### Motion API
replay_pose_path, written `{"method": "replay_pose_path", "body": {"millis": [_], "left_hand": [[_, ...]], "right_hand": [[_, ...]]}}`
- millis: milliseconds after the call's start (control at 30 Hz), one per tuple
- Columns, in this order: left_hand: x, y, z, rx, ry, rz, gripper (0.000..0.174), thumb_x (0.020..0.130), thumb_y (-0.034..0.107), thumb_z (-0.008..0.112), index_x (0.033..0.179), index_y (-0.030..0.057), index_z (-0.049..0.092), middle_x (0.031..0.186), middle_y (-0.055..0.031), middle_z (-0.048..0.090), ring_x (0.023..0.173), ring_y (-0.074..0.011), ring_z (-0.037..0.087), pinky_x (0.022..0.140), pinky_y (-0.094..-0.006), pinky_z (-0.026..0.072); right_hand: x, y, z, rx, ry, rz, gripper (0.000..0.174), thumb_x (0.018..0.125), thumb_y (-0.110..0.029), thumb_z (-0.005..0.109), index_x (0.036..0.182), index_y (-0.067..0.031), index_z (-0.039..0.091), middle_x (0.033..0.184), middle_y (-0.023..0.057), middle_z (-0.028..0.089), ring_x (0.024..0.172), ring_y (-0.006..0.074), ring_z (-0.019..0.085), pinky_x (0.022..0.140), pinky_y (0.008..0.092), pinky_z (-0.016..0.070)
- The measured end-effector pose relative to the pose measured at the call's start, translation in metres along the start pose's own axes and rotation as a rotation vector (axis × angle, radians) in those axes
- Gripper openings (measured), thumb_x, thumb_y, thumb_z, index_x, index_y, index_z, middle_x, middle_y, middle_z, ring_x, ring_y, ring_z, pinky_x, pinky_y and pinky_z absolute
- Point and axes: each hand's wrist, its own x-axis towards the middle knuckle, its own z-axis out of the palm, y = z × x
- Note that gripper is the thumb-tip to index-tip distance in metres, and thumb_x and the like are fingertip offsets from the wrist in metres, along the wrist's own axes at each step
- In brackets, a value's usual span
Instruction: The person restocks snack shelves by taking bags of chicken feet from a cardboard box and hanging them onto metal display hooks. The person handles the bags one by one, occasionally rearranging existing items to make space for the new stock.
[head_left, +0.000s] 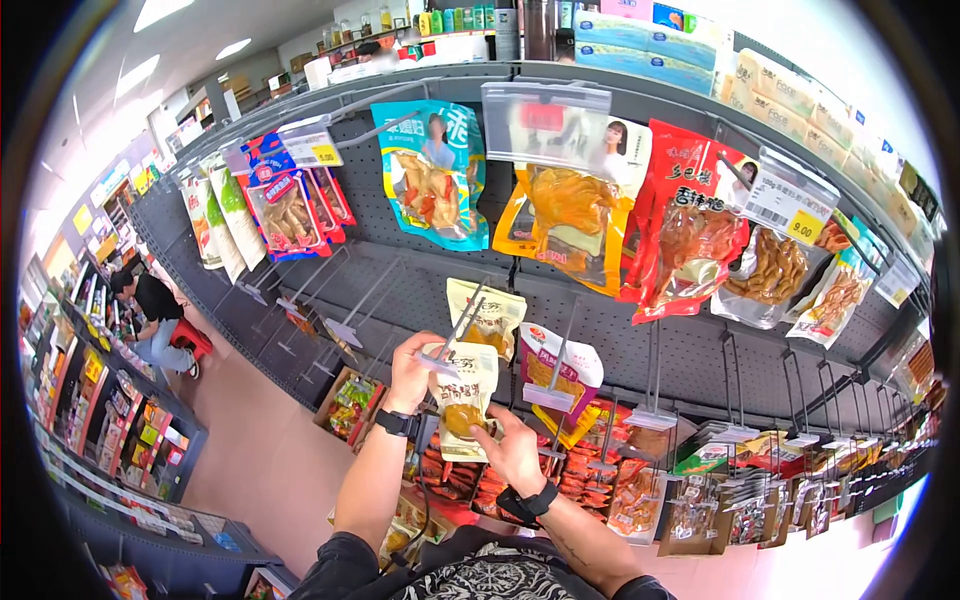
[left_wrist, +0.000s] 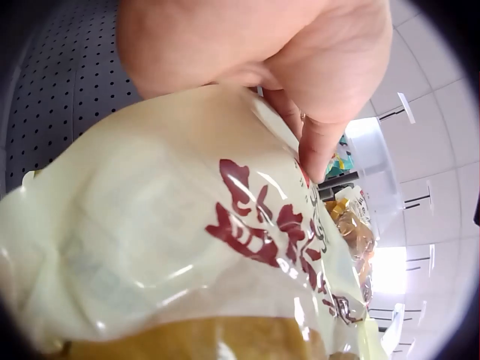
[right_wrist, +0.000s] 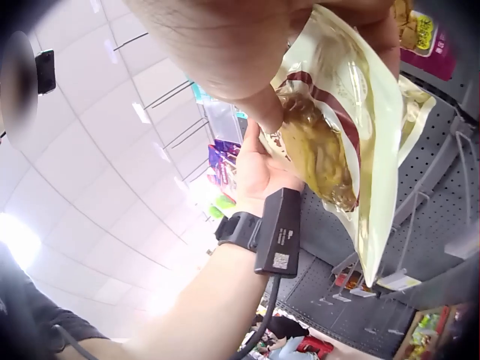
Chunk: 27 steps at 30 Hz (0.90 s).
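A cream snack bag (head_left: 465, 378) with dark lettering and a clear lower window, brown food inside, hangs in front of me at the shelf hook (head_left: 466, 318). My left hand (head_left: 408, 372) grips its top left edge near the hook's tip. In the left wrist view, the fingers of that hand bend over the upper edge of the bag (left_wrist: 165, 195). Lower down, my right hand (head_left: 514, 450) pinches the bag's right side, its thumb lying over the window. Behind it, a second cream bag (head_left: 505, 318) of the same look hangs on the pegboard.
A purple and white bag (head_left: 560, 375) hangs just right. Above are a turquoise bag (head_left: 435, 175), a yellow-edged bag (head_left: 570, 215) and a red bag (head_left: 690, 225). Bare metal hooks (head_left: 370, 290) jut out at left. A seated person (head_left: 160, 320) is in the aisle.
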Motion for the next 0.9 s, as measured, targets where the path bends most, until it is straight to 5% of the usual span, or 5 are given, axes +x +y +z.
{"method": "replay_pose_path", "body": {"millis": [267,533,633,733,900], "left_hand": [[0.065,-0.033,0.010,0.296,0.023,0.117,0.009,0.085,0.005,0.065,0.093,0.0005,0.064,0.086,-0.0052,0.064,0.077,-0.0098,0.060,0.066,-0.0215,0.0469],[0.011,0.011,-0.005,0.932,0.044,0.521,0.052,0.075,0.006,0.069,0.123,0.0059,0.050,0.118,-0.0129,0.053,0.107,-0.0325,0.052,0.088,-0.0359,0.0433],[-0.094,0.011,-0.070,0.740,-0.060,-0.135,0.033,0.086,0.015,0.067,0.116,0.0060,0.055,0.108,-0.0080,0.062,0.098,-0.0176,0.061,0.080,-0.0306,0.0487],[-0.213,-0.008,-0.155,0.854,-0.313,-0.638,0.032,0.090,0.026,0.061,0.114,0.0061,0.059,0.101,-0.0107,0.065,0.092,-0.0203,0.062,0.082,-0.0321,0.0492],[-0.393,-0.074,-0.265,1.264,-0.119,-0.967,0.035,0.081,0.023,0.065,0.112,0.0072,0.060,0.103,-0.0146,0.064,0.096,-0.0296,0.062,0.084,-0.0380,0.0492]], "right_hand": [[-0.013,0.020,-0.013,-0.184,0.013,0.076,0.069,0.079,-0.024,0.068,0.134,0.0016,0.035,0.133,0.0269,0.041,0.119,0.0418,0.046,0.098,0.0421,0.0413],[-0.084,0.063,-0.025,0.054,-0.637,0.293,0.038,0.082,-0.020,0.068,0.115,-0.0033,0.059,0.105,0.0142,0.066,0.096,0.0218,0.066,0.082,0.0316,0.0521],[-0.091,0.048,-0.029,0.123,-0.818,0.337,0.038,0.083,-0.018,0.068,0.117,-0.0040,0.058,0.105,0.0109,0.067,0.095,0.0195,0.066,0.081,0.0296,0.0515],[-0.099,0.047,-0.024,0.084,-0.899,0.359,0.038,0.083,-0.018,0.068,0.118,-0.0046,0.058,0.104,0.0104,0.067,0.091,0.0193,0.066,0.079,0.0295,0.0514],[-0.118,0.055,0.002,0.007,-1.012,0.391,0.035,0.084,-0.018,0.067,0.115,-0.0045,0.059,0.100,0.0103,0.067,0.089,0.0197,0.065,0.077,0.0302,0.0515]]}}
